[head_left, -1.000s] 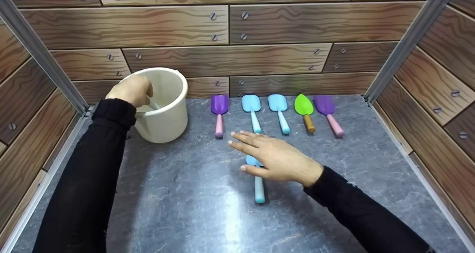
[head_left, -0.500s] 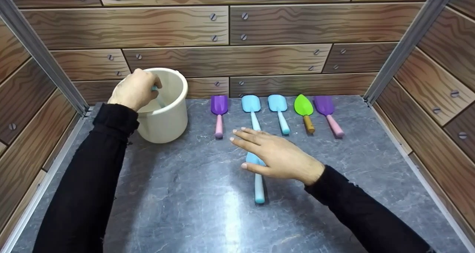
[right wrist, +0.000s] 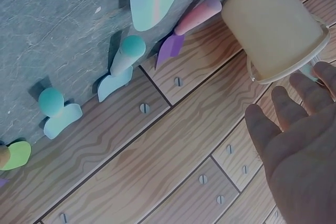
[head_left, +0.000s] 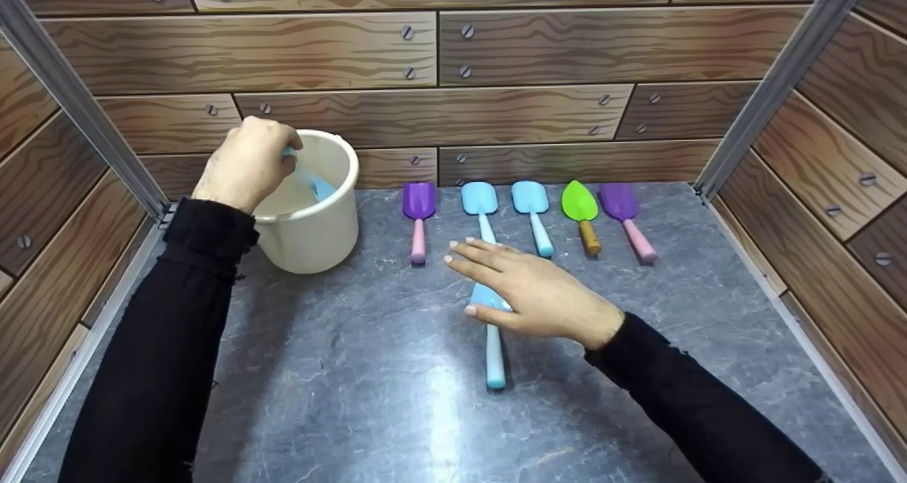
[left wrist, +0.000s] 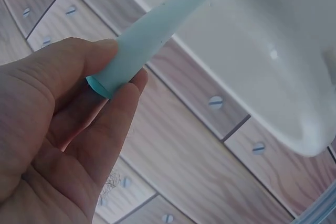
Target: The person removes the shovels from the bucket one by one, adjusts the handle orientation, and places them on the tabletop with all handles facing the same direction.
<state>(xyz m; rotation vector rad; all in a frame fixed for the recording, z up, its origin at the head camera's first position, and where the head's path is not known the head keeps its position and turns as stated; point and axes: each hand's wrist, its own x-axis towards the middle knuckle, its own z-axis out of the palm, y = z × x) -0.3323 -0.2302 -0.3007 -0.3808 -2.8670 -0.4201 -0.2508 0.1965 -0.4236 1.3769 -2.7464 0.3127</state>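
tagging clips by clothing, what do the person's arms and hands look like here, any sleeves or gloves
Both arms wear long black sleeves, plain with no markings, ending in snug cuffs at the wrists: the left sleeve and the right sleeve. The left hand and right hand are bare, with no gloves. No rings, watch or bracelet show.

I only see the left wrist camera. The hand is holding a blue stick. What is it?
Observer: It's the handle of a light blue shovel. The left hand holds it with the blade inside the white bucket.
Operator: Are there more shovels?
Observer: Yes, a row of five shovels lies by the back wall.
Operator: What's the other hand doing?
Observer: The right hand is flat above a second shovel on the grey table.
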